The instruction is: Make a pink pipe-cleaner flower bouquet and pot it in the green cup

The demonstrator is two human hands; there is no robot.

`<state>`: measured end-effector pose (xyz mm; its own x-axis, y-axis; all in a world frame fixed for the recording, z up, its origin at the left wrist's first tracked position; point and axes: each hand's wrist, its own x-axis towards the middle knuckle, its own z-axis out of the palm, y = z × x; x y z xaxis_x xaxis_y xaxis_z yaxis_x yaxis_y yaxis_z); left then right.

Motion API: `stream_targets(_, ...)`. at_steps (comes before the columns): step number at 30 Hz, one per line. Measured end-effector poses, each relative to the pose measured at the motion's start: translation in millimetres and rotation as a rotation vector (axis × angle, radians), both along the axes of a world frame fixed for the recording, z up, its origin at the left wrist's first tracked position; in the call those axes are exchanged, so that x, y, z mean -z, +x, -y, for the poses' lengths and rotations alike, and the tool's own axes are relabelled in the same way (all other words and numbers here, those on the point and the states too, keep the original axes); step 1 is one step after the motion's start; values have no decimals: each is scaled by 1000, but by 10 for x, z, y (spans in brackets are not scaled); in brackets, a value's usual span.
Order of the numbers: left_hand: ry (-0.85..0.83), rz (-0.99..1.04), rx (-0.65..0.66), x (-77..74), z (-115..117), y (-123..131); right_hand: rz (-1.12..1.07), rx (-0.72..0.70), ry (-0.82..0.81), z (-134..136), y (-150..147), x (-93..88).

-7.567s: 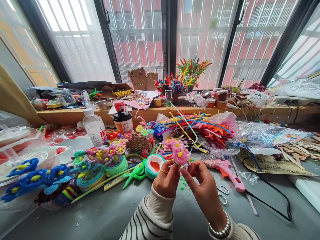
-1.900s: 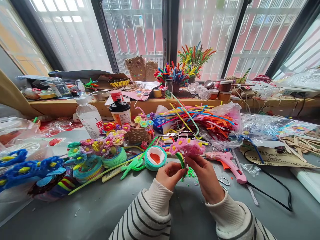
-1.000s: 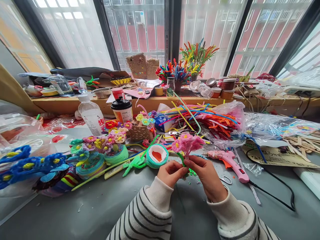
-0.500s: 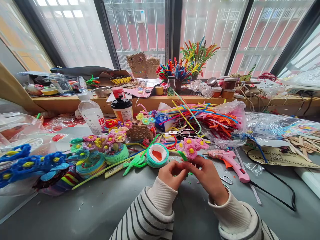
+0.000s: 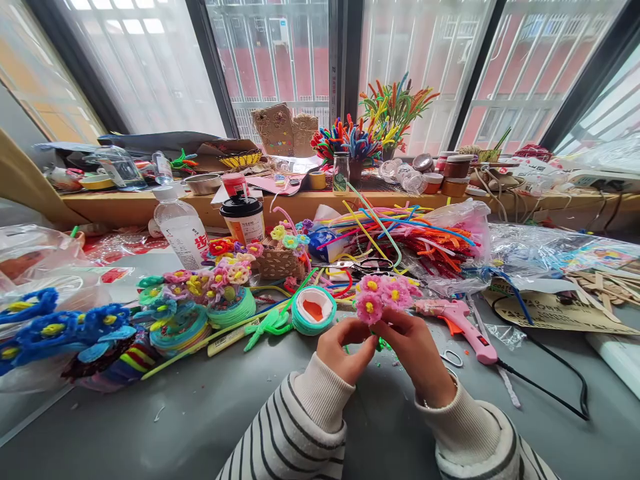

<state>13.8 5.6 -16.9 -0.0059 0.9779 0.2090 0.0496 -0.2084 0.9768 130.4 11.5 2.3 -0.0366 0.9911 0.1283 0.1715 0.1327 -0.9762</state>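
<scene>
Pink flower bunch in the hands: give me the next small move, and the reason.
Probably steady the pink flower bunch with the left hand and gently nudge its blooms even with the right hand: both hands meet just below the blooms, which face different ways.

Pink flowers (image 5: 371,307), stems mostly hidden by left hand (image 5: 345,350) and right hand (image 5: 413,347), scissors (image 5: 454,366) partly covered, blue flowers (image 5: 53,329) cut at left edge, cup (image 5: 245,220) print too small.

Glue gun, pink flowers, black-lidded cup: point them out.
Glue gun (image 5: 465,320): head view, upper handle.
Pink flowers (image 5: 383,298): head view, petals mid-cluster.
Black-lidded cup (image 5: 245,227): head view, printed side.
</scene>
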Motion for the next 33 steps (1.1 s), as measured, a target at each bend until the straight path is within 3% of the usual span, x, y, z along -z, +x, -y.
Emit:
stream_targets(5, 90, -109, -36, -26, -17, -17, -164, 28, -35, 25, -24, 13)
stream_targets(12, -51, -11, -25, -20, -29, -55, -14, 23, 55, 2, -11, -24)
stream_targets(17, -229, 203, -9, -45, -29, -77, 79, 43, 69, 4, 12, -72)
stream_targets(27, -496, 394, 102, -143, -21, -76, -9, -19, 35, 15, 39, -130)
stream_targets(33, -428, 360, 31, -186, -2, -77, 41, 15, 49, 24, 55, -148)
